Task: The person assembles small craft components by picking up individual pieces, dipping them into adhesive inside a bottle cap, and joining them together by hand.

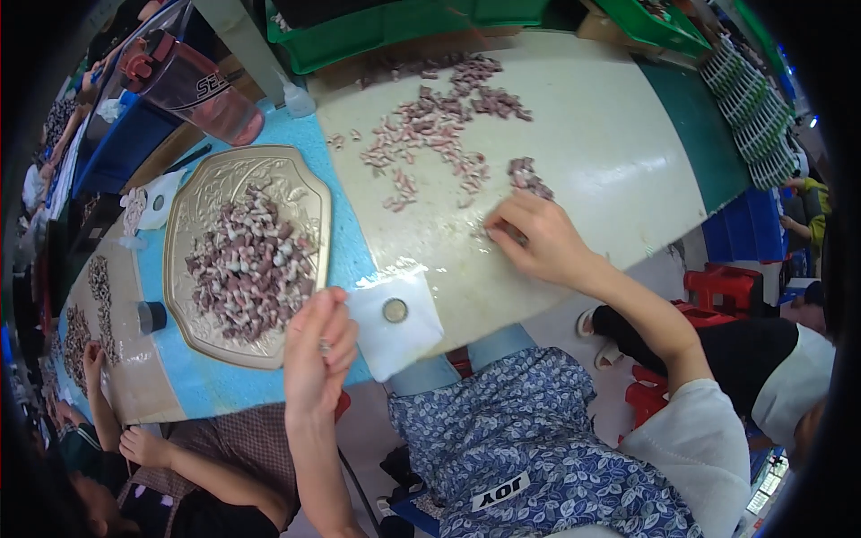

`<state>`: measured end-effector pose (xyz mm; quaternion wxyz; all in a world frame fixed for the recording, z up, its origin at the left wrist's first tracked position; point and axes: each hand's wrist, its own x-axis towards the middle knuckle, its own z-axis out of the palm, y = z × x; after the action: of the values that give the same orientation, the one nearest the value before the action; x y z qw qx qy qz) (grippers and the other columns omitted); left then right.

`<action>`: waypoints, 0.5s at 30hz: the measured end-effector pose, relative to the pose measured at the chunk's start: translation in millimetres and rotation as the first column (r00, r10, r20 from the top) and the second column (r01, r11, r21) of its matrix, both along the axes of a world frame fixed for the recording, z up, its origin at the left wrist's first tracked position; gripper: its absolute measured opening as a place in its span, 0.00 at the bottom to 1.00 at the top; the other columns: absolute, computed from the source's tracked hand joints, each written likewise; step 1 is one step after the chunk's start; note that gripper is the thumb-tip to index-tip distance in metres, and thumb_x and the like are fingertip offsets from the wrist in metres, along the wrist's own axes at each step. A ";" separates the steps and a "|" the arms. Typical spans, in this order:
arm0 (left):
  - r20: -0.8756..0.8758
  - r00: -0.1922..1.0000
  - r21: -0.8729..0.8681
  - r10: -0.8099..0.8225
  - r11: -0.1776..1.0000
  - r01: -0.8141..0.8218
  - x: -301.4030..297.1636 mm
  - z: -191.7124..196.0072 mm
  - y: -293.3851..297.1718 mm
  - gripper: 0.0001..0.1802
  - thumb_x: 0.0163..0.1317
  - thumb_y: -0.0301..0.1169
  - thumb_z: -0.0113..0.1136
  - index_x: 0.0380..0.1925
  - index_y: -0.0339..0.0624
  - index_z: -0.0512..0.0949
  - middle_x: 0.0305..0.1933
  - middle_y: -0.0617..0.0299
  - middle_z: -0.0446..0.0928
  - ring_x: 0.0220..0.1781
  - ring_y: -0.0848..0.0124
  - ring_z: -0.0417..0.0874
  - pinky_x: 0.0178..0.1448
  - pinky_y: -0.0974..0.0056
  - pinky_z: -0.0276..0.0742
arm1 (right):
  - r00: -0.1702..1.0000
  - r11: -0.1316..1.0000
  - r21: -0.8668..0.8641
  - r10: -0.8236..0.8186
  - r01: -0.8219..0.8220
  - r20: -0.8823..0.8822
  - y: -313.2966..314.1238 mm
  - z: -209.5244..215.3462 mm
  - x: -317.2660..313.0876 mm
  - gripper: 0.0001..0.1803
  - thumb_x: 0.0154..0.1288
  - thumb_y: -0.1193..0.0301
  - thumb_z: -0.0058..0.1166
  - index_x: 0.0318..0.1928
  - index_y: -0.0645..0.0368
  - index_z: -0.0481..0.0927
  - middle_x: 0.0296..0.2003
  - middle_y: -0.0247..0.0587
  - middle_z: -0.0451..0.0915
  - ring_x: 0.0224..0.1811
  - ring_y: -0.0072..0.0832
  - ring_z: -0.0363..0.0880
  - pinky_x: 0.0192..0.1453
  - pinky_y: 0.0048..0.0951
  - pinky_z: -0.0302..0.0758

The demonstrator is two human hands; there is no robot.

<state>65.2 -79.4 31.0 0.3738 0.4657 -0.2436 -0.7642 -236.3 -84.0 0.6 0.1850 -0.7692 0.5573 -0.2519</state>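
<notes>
Left hand [320, 345] near tray [202, 184], long axis near-to-far; pieces [251, 264] point variously.

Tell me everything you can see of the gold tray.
The gold tray is broad, with angled corners, a raised rim and an embossed, leafy-looking pattern; its shine could be metal or plastic. It lies flat on a blue surface, bearing a heap of small purplish and whitish pieces that leaves part of the pattern bare. The person's left hand is by its lower right corner; whether they touch is unclear.
</notes>
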 end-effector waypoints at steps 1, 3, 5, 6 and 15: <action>-0.331 0.940 0.147 0.086 0.988 -0.039 7.6 0.3 2.9 0.13 0.72 0.35 0.44 0.38 0.36 0.71 0.19 0.70 0.60 0.15 0.83 0.57 0.13 0.77 0.47 | 1.000 1.000 -0.014 -0.012 0.012 -0.003 -2.1 -0.7 -1.3 0.05 0.54 0.75 0.54 0.33 0.62 0.77 0.28 0.45 0.78 0.32 0.41 0.76 0.36 0.38 0.74; -0.691 0.670 0.353 0.269 0.935 -0.011 21.3 -1.5 11.9 0.14 0.73 0.36 0.39 0.42 0.36 0.69 0.21 0.67 0.61 0.17 0.82 0.58 0.12 0.76 0.47 | 1.000 0.998 -0.065 -0.017 0.017 0.011 -4.8 -6.0 -1.1 0.05 0.53 0.75 0.54 0.32 0.61 0.77 0.28 0.43 0.78 0.32 0.41 0.76 0.38 0.39 0.74; -0.701 0.656 0.340 0.280 0.940 -0.038 36.5 4.3 19.1 0.13 0.73 0.36 0.39 0.42 0.37 0.69 0.21 0.68 0.60 0.16 0.82 0.57 0.12 0.77 0.47 | 1.000 0.993 -0.115 0.001 -0.002 -0.005 -7.0 -7.8 0.7 0.04 0.54 0.76 0.55 0.32 0.62 0.77 0.27 0.43 0.78 0.32 0.38 0.76 0.37 0.36 0.74; -0.699 0.642 0.350 0.314 0.934 -0.077 45.5 7.7 25.9 0.13 0.73 0.36 0.40 0.42 0.38 0.69 0.21 0.69 0.59 0.16 0.82 0.56 0.12 0.77 0.47 | 0.999 0.990 -0.139 0.030 -0.032 -0.016 -5.3 -8.6 2.5 0.04 0.55 0.77 0.56 0.32 0.63 0.78 0.27 0.43 0.77 0.31 0.35 0.77 0.36 0.34 0.74; -0.211 0.961 0.098 0.180 0.982 -0.162 30.9 12.7 37.7 0.14 0.72 0.35 0.44 0.45 0.34 0.69 0.21 0.70 0.60 0.17 0.84 0.55 0.14 0.79 0.46 | 0.989 0.999 -0.022 0.038 -0.035 0.140 6.5 -12.6 1.9 0.07 0.57 0.77 0.54 0.37 0.67 0.76 0.32 0.47 0.79 0.34 0.38 0.78 0.42 0.34 0.74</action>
<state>96.1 -41.7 43.7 0.4440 0.4128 -0.1290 -0.7848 -234.4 -77.5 -12.0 0.2207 -0.7615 0.5263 -0.3072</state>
